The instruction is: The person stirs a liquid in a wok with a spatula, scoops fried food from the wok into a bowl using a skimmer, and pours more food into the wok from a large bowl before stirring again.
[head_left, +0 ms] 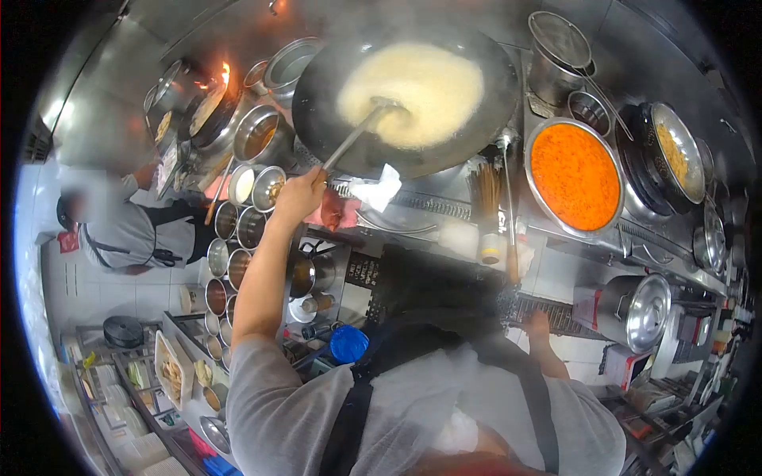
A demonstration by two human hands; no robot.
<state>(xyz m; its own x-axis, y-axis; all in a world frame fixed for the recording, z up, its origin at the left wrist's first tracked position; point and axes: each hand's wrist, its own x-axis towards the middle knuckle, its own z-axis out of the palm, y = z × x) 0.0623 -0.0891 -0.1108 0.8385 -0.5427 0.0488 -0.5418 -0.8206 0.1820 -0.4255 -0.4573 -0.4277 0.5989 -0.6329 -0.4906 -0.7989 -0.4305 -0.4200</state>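
Observation:
My left hand (300,198) is closed around the handle of a ladle (355,140). The ladle's bowl sits in a pale yellow, creamy liquid (444,87), whose surface ripples around it. This liquid lies in a large dark wok (317,127) in front of me. A crumpled white cloth (378,189) rests by the wok's near rim, to the right of my left hand. Low at my right side, my right hand (538,324) hangs beside my apron, away from the cookware; its fingers are too indistinct to read.
A wide bowl of orange sauce (575,176) stands right of the wok, near a strainer (559,40). Several metal pots (226,220) crowd the left. Flames (225,73) rise by another pan, where a co-worker (131,230) stands. A lidded stockpot (647,313) is lower right.

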